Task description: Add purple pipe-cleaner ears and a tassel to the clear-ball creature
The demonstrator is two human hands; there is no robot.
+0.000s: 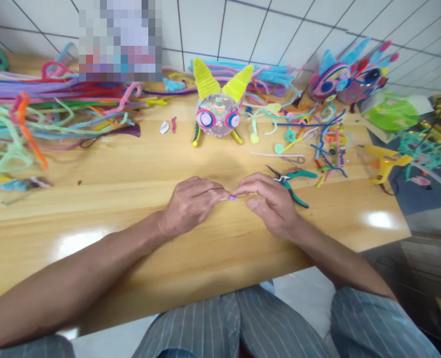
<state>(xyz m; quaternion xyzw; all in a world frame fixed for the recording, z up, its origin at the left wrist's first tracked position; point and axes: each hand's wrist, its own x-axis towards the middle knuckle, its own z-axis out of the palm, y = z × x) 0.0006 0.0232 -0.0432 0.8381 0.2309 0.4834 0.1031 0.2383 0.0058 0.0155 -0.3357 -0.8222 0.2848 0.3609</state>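
Grip: left hand pinches a small purple piece; right hand curves loosely, index finger at the piece, thumb apart.
Place: between both hands, over the table.
Slip: uneven pressing could dislodge so slight a hold.
Pliers: beside the right hand; a sideways sweep might knock them.

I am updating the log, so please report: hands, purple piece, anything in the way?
Left hand and right hand at small purple piece, exact grip unclear. Pliers close beyond right hand. Nothing seen blocking.
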